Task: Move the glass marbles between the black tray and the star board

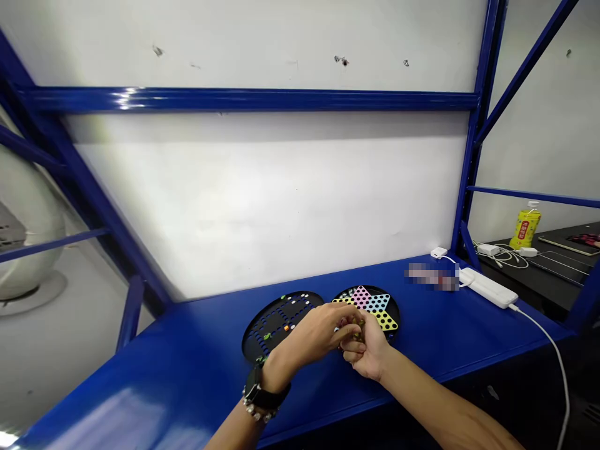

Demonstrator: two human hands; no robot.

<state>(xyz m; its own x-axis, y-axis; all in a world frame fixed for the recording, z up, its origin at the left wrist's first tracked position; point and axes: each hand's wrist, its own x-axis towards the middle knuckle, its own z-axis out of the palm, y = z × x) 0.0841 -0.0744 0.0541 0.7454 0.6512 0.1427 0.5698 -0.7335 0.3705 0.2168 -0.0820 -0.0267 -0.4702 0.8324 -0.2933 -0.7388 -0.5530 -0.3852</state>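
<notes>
Two round black game boards lie side by side on the blue shelf [178, 369]. The left board [276, 322] is black and blue with a few small pieces on it. The right board [375, 303] carries a star of pink, blue and yellow triangles with peg holes. My left hand [314, 337], with a black watch and a bead bracelet at the wrist, reaches over the gap between the boards, fingers pinched. My right hand [368, 353] meets it at the star board's near edge, fingers curled around small greenish pieces [357, 331].
A white power strip [487, 289] with a trailing cable lies at the shelf's right end, beside a small white adapter [439, 252]. On a black table to the right stand a yellow bottle [525, 228] and chargers. Blue frame posts rise at both sides against a white wall.
</notes>
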